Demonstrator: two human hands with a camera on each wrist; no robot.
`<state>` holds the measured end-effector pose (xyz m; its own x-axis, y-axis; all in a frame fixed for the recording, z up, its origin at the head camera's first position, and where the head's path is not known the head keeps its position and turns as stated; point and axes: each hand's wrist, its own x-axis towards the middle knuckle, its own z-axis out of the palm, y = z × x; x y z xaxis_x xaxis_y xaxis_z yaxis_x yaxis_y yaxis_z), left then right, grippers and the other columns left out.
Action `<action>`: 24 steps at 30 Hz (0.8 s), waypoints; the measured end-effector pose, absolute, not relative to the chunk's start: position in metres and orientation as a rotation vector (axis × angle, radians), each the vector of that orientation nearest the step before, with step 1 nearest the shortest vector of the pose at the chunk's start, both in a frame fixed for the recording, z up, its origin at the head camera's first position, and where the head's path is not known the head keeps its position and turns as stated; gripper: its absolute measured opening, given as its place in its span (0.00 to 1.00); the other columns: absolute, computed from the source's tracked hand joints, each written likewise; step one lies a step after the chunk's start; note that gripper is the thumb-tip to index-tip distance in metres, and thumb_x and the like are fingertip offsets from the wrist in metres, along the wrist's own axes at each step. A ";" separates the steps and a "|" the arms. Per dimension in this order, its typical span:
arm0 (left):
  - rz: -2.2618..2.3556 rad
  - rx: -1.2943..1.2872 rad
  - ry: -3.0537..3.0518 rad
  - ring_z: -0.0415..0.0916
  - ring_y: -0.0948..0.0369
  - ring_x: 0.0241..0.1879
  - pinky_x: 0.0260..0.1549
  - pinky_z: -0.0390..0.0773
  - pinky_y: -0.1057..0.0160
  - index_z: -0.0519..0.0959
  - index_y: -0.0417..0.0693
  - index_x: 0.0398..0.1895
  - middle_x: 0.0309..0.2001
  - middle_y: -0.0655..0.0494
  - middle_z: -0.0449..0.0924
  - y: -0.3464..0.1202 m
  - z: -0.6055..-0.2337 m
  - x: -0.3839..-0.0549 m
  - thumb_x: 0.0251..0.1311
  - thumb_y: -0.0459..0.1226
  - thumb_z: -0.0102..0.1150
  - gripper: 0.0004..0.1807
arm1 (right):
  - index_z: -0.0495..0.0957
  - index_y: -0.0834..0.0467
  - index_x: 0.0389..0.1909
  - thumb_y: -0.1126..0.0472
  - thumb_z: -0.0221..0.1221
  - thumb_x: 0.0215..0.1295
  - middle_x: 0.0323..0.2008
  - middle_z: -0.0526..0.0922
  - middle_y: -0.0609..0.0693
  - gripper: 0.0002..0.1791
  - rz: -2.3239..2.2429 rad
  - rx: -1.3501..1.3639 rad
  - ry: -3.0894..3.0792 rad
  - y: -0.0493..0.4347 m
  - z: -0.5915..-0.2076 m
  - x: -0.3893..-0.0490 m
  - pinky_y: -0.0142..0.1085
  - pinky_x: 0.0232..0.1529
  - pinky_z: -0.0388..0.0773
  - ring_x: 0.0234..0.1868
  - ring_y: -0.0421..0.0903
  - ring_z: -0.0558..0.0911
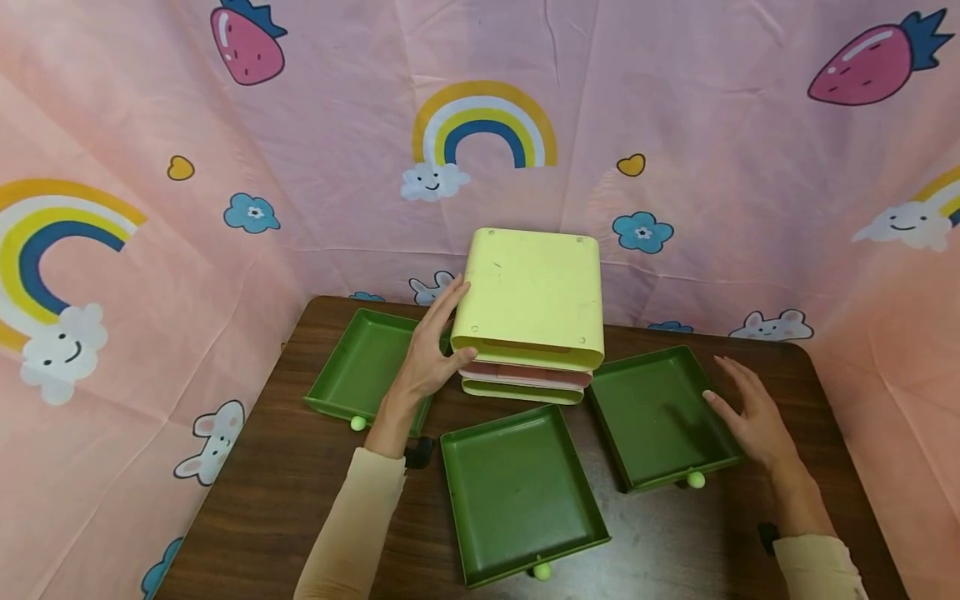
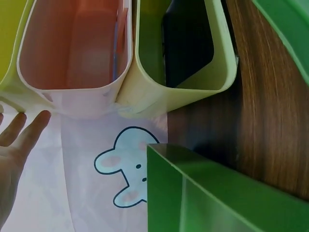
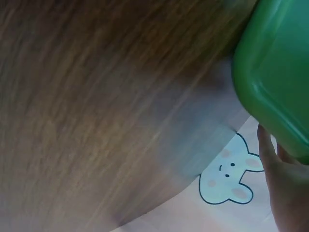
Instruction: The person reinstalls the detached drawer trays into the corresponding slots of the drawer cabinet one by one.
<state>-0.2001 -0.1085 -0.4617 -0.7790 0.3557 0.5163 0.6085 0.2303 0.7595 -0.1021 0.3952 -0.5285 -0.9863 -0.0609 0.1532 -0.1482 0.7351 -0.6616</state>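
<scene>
A stack of drawer casings stands at the back of the table. Its pale yellow top casing [image 1: 532,287] has four small feet marks on the upper face; below it are a pink casing [image 2: 72,53] and a yellow-green bottom casing [image 1: 521,392], their fronts open. My left hand [image 1: 429,358] rests against the top casing's left side, fingers extended, thumb at the front corner. My right hand [image 1: 757,421] hovers by the right edge of the right green drawer [image 1: 660,408], fingers relaxed and holding nothing. That drawer has a round light-green knob [image 1: 696,480].
Another green drawer [image 1: 517,492] lies in front of the stack, knob toward me. A third green drawer [image 1: 360,367] is on the left, partly behind my left forearm. The brown wooden table [image 1: 262,500] ends at a printed pink cloth [image 1: 337,167] at the back and sides.
</scene>
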 end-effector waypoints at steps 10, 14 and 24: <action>-1.630 -0.892 -2.247 0.45 0.36 0.75 0.66 0.50 0.31 0.60 0.31 0.73 0.76 0.34 0.48 -0.098 -0.424 -0.183 0.61 0.70 0.47 0.55 | 0.57 0.49 0.78 0.53 0.56 0.74 0.71 0.60 0.66 0.34 1.233 0.101 -2.835 0.399 -0.535 -0.102 0.72 0.52 0.60 0.63 0.69 0.66; -1.651 -0.911 -2.218 0.44 0.33 0.74 0.65 0.51 0.30 0.61 0.30 0.72 0.75 0.30 0.47 -0.096 -0.424 -0.185 0.62 0.69 0.47 0.55 | 0.54 0.47 0.79 0.50 0.54 0.75 0.73 0.57 0.66 0.35 1.286 0.053 -2.877 0.403 -0.533 -0.104 0.75 0.52 0.58 0.65 0.72 0.63; -1.699 -0.900 -2.207 0.44 0.35 0.74 0.67 0.50 0.32 0.64 0.29 0.70 0.75 0.29 0.47 -0.095 -0.426 -0.189 0.66 0.66 0.48 0.50 | 0.55 0.48 0.78 0.45 0.52 0.75 0.75 0.54 0.67 0.35 1.417 -0.007 -3.026 0.413 -0.532 -0.108 0.76 0.55 0.53 0.71 0.75 0.51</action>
